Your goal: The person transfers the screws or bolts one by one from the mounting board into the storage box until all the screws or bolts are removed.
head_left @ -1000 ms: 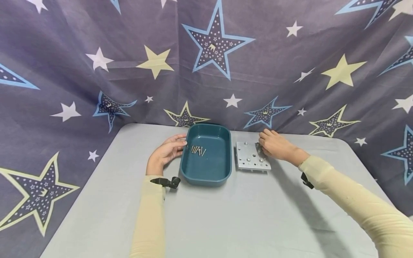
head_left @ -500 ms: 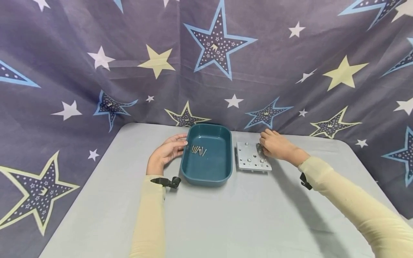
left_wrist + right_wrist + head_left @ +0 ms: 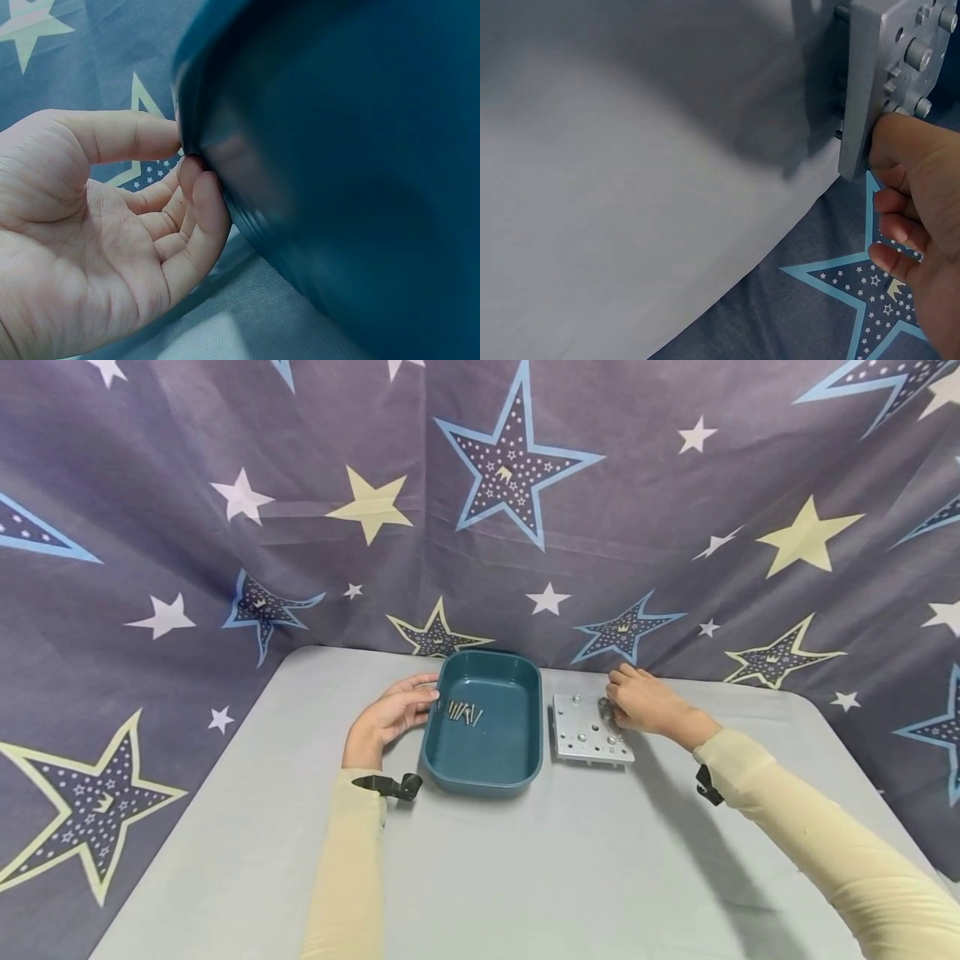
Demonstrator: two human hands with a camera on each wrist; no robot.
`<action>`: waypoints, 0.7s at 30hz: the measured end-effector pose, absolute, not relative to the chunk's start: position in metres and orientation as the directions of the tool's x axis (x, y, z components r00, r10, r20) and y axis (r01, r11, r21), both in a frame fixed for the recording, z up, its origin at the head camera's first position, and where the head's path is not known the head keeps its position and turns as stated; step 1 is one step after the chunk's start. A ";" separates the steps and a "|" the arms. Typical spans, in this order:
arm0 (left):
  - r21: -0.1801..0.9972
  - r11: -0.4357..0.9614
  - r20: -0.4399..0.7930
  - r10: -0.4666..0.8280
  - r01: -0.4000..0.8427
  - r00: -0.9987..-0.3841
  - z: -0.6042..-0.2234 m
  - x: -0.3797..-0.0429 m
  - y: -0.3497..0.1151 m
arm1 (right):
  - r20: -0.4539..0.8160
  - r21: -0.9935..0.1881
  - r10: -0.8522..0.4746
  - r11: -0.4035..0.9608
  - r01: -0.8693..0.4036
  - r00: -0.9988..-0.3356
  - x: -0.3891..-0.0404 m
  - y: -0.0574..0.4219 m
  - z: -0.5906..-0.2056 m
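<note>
My left hand [image 3: 390,714] pinches the left rim of a deep teal plastic tray [image 3: 487,760] between thumb and fingers; the left wrist view shows the rim in that pinch. Several thin screws [image 3: 465,712] lie together inside the tray. Right of it, a silver metal plate [image 3: 573,718] with drilled holes sits raised above the table. Socket-head screws [image 3: 918,54] stand up from its face, and ends poke out underneath. My right hand [image 3: 645,700] has its fingers curled at the plate's far right corner, thumb against the plate; its fingertips there are hidden.
A pale cloth covers the table [image 3: 480,877], whose far edge lies just behind the tray and plate. A dark star-patterned curtain [image 3: 330,510] hangs at the back and sides. Each wrist wears a black camera strap [image 3: 388,787].
Both hands keep to their places at the tray rim and the plate corner. The whole head view has drifted slightly; tray, screws and plate look otherwise the same.
</note>
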State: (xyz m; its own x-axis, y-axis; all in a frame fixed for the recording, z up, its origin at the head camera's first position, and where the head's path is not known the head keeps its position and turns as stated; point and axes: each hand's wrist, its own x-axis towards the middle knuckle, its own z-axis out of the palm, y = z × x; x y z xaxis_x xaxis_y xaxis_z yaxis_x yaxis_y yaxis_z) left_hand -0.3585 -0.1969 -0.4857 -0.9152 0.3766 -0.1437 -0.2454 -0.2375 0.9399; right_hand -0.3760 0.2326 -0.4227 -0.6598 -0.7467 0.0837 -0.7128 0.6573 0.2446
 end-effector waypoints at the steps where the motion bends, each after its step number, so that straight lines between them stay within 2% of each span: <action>1: 0.940 -0.237 -0.143 0.378 -0.245 -0.914 -0.486 -0.359 -0.197 | 0.080 0.244 -0.744 0.659 -0.711 -0.663 -0.376 0.233 -0.423; 10: 0.942 -0.234 -0.144 0.367 -0.241 -0.919 -0.489 -0.359 -0.197 | 0.069 0.234 -0.730 0.674 -0.701 -0.680 -0.376 0.232 -0.421; 21: 0.948 -0.217 -0.145 0.361 -0.234 -0.921 -0.490 -0.360 -0.198 | 0.078 0.233 -0.749 0.655 -0.718 -0.658 -0.372 0.231 -0.417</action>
State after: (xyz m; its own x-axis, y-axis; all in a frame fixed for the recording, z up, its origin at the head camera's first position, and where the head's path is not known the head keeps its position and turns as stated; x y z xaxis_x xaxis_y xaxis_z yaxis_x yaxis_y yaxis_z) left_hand -0.3596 -0.1979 -0.4897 -0.9213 0.3610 -0.1446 -0.2338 -0.2169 0.9478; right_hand -0.3725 0.2306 -0.4174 -0.6580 -0.7490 0.0778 -0.7184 0.6553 0.2333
